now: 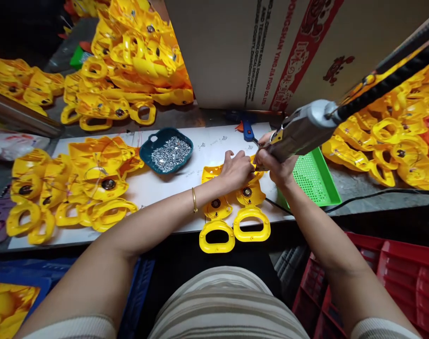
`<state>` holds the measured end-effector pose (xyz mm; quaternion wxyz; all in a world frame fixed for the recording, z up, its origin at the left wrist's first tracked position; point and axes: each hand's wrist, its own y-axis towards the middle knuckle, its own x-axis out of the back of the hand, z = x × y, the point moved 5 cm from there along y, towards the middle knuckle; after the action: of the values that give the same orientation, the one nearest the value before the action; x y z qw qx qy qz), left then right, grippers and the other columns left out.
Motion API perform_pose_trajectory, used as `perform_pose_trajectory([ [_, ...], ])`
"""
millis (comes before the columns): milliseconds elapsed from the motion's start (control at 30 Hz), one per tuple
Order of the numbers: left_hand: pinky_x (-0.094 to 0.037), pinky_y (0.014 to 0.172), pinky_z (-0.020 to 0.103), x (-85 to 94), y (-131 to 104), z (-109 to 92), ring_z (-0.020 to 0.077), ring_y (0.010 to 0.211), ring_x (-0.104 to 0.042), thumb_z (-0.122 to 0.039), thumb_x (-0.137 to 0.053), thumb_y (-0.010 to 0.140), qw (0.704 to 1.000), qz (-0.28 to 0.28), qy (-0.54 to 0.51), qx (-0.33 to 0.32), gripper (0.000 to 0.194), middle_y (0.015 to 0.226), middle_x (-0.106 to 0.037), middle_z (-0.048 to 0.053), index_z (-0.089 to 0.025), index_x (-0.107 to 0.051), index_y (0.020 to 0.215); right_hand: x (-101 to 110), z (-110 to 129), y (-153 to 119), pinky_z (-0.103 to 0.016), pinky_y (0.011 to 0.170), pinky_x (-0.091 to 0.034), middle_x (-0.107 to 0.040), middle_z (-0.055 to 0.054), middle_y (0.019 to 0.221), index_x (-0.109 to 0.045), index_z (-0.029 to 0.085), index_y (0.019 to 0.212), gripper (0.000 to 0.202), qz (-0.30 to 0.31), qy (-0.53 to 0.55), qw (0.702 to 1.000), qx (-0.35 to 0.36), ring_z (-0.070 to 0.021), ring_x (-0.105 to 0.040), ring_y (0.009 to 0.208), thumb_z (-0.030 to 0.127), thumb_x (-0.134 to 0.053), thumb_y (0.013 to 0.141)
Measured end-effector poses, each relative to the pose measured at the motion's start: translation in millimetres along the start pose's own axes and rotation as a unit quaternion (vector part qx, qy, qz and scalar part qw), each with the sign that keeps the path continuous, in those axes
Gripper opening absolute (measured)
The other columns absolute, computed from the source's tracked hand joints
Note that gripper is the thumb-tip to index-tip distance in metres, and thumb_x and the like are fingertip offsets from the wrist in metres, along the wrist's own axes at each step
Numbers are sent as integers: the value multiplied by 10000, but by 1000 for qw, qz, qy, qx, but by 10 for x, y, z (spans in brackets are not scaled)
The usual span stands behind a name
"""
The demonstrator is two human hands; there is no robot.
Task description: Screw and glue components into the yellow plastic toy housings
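Note:
My right hand [276, 162] is wrapped round a grey power screwdriver [301, 132] hanging from a black coiled cord, its lower end over the yellow parts. Beside it, my left hand [237, 169] rests on the yellow plastic parts with fingers bent; what its fingertips pinch, if anything, is hidden. Two yellow shells with ring handles lie side by side at the table's front edge, the left handle [217, 237] and the right handle [251, 225] pointing towards me. Each shell shows a round dark speaker-like piece. A dark teal tray [167, 150] of small silver screws sits to the left.
Yellow shells [105, 179] are piled at left, more at back left and right. A green perforated basket [315, 179] stands right of my hands. Behind are a blue-handled tool [248, 131] and a large cardboard box [232, 56]. Red crates [387, 282] stand below right.

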<state>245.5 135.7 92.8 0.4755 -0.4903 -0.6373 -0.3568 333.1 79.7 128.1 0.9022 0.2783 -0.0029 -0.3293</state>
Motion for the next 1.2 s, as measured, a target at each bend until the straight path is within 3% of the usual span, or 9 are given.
perform_pose_trajectory([
  [133,-271,928,551,25,-25,-69,287,1024,-501,-202,-545,856,999,-1,46,-26,178,924,-682,99,-176,-690,756,-2,414,-65,-234,361,-404,-489,88,497,-615,224,939,240,-35,64,995,65,-89,-437,358,314,-690,729],
  [233,-276,967,547,178,-168,-63,277,1030,-521,-264,-536,900,998,-30,40,-47,202,954,-699,98,-197,-707,984,64,644,-186,-239,371,-417,-475,79,483,-620,219,893,156,-63,88,991,80,-92,-431,352,299,-652,763],
  [400,-292,1050,497,425,-926,210,313,1295,-408,-568,-631,814,989,-47,-10,-139,584,1405,-514,117,-278,-556,1316,264,687,-452,-255,403,-456,-500,71,489,-614,224,892,168,-59,52,996,30,-108,-472,378,273,-659,738],
  [533,-201,1106,596,259,-1371,527,398,1410,-238,-631,-742,660,998,2,2,-68,924,1560,-268,158,-300,-395,1450,338,704,-617,-266,403,-462,-528,64,505,-619,216,896,188,-68,49,996,28,-116,-488,382,254,-659,717],
  [800,-262,1121,524,80,-1227,526,349,1420,-242,-703,-642,712,995,-59,-32,-78,909,1549,-272,167,-247,-379,1454,319,903,-837,-287,395,-458,-527,51,514,-629,220,904,210,-86,0,996,23,-135,-501,396,263,-665,701],
  [867,-281,1114,509,267,-1237,693,306,1377,-323,-656,-578,805,991,-125,-8,-47,669,1489,-390,113,-279,-504,1353,350,964,-898,-307,394,-460,-537,40,531,-637,216,925,221,-80,-5,997,16,-147,-509,413,239,-638,706],
  [967,-360,1055,480,618,-1265,1247,265,1240,-455,-488,-419,955,964,-233,44,121,365,1292,-557,74,-265,-650,1129,386,1060,-972,-331,379,-442,-538,27,548,-648,201,945,247,-71,4,997,28,-162,-507,419,209,-608,701],
  [1100,-466,871,434,713,-1119,1893,251,948,-572,-546,-542,873,967,-162,57,189,408,1003,-644,89,-172,-686,951,384,1109,-1040,-343,379,-421,-546,22,556,-652,199,948,267,-78,4,996,43,-169,-501,417,190,-592,688],
  [1200,-451,799,359,616,-1022,2115,182,793,-559,-613,-619,798,975,-122,40,183,487,799,-636,47,-131,-689,826,378,1085,-1089,-340,387,-422,-545,25,556,-650,202,944,263,-93,-2,995,37,-170,-505,420,188,-588,688],
])
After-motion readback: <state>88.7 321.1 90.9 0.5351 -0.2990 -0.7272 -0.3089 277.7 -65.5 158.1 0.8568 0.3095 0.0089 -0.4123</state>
